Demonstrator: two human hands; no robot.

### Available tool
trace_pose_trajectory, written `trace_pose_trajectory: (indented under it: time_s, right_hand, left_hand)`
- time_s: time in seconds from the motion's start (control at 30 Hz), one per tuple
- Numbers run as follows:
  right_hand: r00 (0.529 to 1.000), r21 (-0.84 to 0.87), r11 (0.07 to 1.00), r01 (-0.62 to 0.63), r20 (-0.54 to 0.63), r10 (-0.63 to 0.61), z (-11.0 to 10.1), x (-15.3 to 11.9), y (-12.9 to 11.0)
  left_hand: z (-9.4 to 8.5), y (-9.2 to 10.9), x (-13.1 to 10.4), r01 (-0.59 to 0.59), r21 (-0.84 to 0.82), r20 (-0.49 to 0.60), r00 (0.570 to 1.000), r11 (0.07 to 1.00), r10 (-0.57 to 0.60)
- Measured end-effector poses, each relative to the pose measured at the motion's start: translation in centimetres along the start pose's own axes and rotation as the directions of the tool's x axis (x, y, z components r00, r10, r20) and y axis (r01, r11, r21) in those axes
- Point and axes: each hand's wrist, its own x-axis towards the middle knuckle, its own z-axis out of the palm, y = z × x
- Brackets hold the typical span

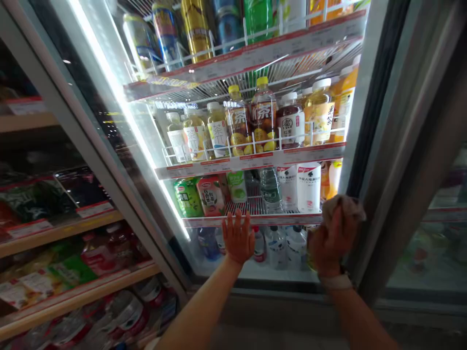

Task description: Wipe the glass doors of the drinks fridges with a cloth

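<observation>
My left hand (238, 239) is open, its fingers spread and pointing up, in front of a lower shelf edge of the lit drinks cooler. It seems to lie flat on the cooler's glass door, where faint reflections show. At the right side of the door, my right hand (330, 243) is closed around a crumpled greyish cloth (345, 210), which is held near the dark door frame (375, 116). A band circles my right wrist. Behind the hands stand a clear water bottle (270, 189), white cartons (308, 188) and a red drink carton (210, 195).
Bottled teas (263, 114) fill the middle shelf behind a wire rail, with cans (166, 34) above. On the left, wooden-edged shelves (83, 287) hold packaged goods and bottles. Another glass-fronted section (430, 233) is at the right.
</observation>
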Motion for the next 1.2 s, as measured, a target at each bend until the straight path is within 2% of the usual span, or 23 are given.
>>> trace_pose_trajectory:
  time_s: [0.1,0.2,0.3,0.47,0.6,0.67,0.73,0.83,0.9,1.0,1.1,1.2]
  right_hand:
    - [0.999,0.058,0.998,-0.006,0.034,0.004,0.9,-1.2,-3.1]
    - [0.982,0.129,0.986,0.109,0.139,-0.127,1.5,-3.8,-6.1]
    - [0.937,0.213,0.946,0.244,0.199,-0.286,1.7,-6.8,-7.5]
    - [0.857,0.31,0.878,0.365,0.257,-0.447,0.7,-10.1,-6.5]
    - [0.767,0.311,0.846,0.434,0.365,-0.527,-0.8,-8.9,-4.0]
    - [0.787,0.206,0.88,0.428,0.395,-0.475,-1.4,-7.0,-2.1]
    - [0.858,0.073,0.925,0.372,0.352,-0.373,-1.7,-4.8,0.0]
    - [0.977,-0.096,0.98,0.172,0.141,-0.158,-1.6,-1.9,2.4]
    - [0.999,-0.135,0.99,0.034,0.022,-0.032,-1.1,-0.8,2.7]
    - [0.998,-0.085,0.995,-0.051,-0.024,0.05,-0.1,-0.4,0.9]
    - [0.999,-0.009,1.0,-0.027,0.02,0.027,0.8,-0.8,-2.3]
    - [0.994,0.062,0.997,0.042,0.094,-0.048,1.5,-1.7,-5.0]
  left_hand:
    - [-0.1,0.1,0.0,-0.002,0.01,-0.002,1.0,1.0,0.002]
    - [-0.2,0.0,-0.2,0.006,0.015,0.017,1.0,1.0,-0.006]
    - [-0.2,-0.1,-0.4,0.0,0.022,0.033,0.999,1.0,-0.001]
    - [-0.1,-0.2,-0.4,-0.006,0.041,0.025,1.0,0.999,0.005]
    - [-0.1,-0.1,-0.3,0.0,0.037,0.032,0.999,0.999,-0.001]
    - [-0.2,-0.1,-0.2,-0.001,0.016,0.019,1.0,1.0,0.0]
    - [-0.2,-0.1,-0.1,-0.003,0.0,0.003,1.0,1.0,0.003]
    - [-0.1,0.0,-0.1,0.003,-0.004,0.001,1.0,1.0,-0.003]
    - [-0.1,0.0,-0.1,0.008,0.005,0.01,1.0,1.0,-0.008]
    - [-0.1,0.0,-0.2,0.01,0.02,0.023,1.0,1.0,-0.01]
    - [-0.2,0.0,-0.2,0.003,0.015,0.033,0.999,1.0,-0.004]
    - [-0.4,0.0,-0.2,-0.001,0.017,0.038,0.999,1.0,0.001]
